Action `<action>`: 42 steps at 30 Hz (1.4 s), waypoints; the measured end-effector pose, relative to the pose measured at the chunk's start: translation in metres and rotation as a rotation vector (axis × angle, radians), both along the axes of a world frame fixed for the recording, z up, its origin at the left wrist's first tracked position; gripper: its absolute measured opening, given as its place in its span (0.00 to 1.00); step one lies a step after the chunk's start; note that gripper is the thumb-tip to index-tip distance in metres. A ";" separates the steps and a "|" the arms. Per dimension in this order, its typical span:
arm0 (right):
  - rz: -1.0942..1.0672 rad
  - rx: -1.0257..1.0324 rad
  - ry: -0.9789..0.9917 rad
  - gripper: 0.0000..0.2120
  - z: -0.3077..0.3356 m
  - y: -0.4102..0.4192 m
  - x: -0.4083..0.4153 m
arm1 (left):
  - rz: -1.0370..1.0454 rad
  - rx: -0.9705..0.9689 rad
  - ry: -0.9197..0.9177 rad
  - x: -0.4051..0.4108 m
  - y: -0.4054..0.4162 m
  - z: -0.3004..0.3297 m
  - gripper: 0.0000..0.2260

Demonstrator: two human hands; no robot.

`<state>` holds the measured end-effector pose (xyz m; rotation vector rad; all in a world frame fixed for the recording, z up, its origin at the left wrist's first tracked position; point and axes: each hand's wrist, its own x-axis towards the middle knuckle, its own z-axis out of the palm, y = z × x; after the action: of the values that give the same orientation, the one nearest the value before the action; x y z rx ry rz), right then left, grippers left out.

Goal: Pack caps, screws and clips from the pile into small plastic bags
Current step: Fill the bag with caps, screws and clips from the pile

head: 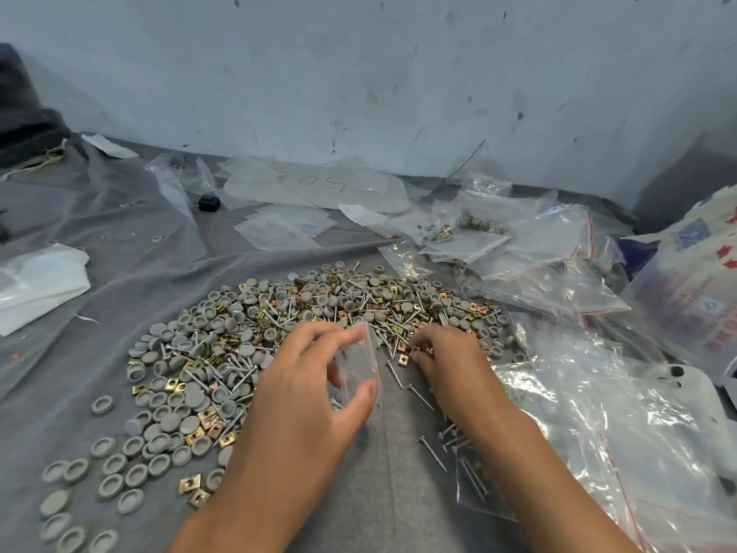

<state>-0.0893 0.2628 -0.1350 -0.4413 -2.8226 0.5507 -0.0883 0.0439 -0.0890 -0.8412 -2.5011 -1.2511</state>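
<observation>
Head view showed both of your hands low over a grey cloth [383, 453] spread on the work surface. Your left hand [303, 397] held a small clear bag [359, 363] with a red strip along its edge, pinched between the thumb below and the fingers above, so the bag stood nearly upright just in front of the pile [287, 325]. Your right hand [450, 365] lay at the near right edge of that pile, its fingers curled and its fingertips [414, 353] pressed together on a small brass clip; whether the clip was lifted clear of the cloth could not be told.

The pile was a wide mixed heap of grey round caps [167, 393], thin silver screws [275, 317] and square brass clips [207, 417], reaching from the middle of the cloth out to your left. More caps lay scattered loose at the near left. A few loose screws lay on the cloth between and just below your hands.

To your right sat a heap of clear plastic bags [598, 413], some with red strips, and farther back more bags holding small parts. A white folded sheet [40, 285] lay at the far left, and a small black object [209, 203] sat near the wall.
</observation>
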 end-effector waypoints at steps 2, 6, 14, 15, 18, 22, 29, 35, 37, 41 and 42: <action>0.000 -0.147 0.053 0.06 0.009 -0.002 0.004 | 0.000 -0.003 0.002 0.000 -0.001 0.000 0.24; 0.253 -0.381 0.366 0.10 0.048 -0.022 0.022 | -0.003 0.009 0.016 -0.001 0.001 -0.001 0.24; 0.423 -0.060 0.518 0.11 0.065 -0.064 0.055 | -0.007 -0.004 0.020 -0.002 0.003 -0.005 0.22; 0.405 -0.063 0.543 0.12 0.064 -0.066 0.056 | -0.011 -0.008 0.016 -0.002 0.003 -0.006 0.22; 0.403 -0.041 0.626 0.12 0.062 -0.075 0.056 | -0.023 -0.015 0.025 -0.002 0.005 -0.008 0.23; 0.324 -0.002 0.567 0.11 0.060 -0.077 0.054 | -0.040 0.010 0.044 -0.001 0.006 -0.008 0.22; 0.069 -0.258 0.547 0.09 0.050 -0.030 0.037 | -0.029 -0.018 0.008 0.002 0.003 -0.005 0.24; 0.035 -0.042 -0.034 0.08 0.005 -0.005 0.008 | -0.015 -0.017 0.005 0.001 0.001 -0.004 0.23; 0.038 0.016 -0.047 0.08 -0.001 -0.005 0.003 | -0.011 -0.003 0.013 0.000 0.000 -0.004 0.23; 0.035 -0.004 0.009 0.02 -0.002 -0.002 -0.001 | -0.006 -0.005 0.006 -0.001 -0.001 -0.005 0.23; 0.015 -0.037 0.053 0.02 -0.001 0.001 -0.001 | -0.006 -0.010 0.001 -0.001 -0.001 -0.005 0.23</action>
<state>-0.0907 0.2640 -0.1358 -0.4066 -2.7713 0.6087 -0.0889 0.0430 -0.0944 -0.8518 -2.5085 -1.2406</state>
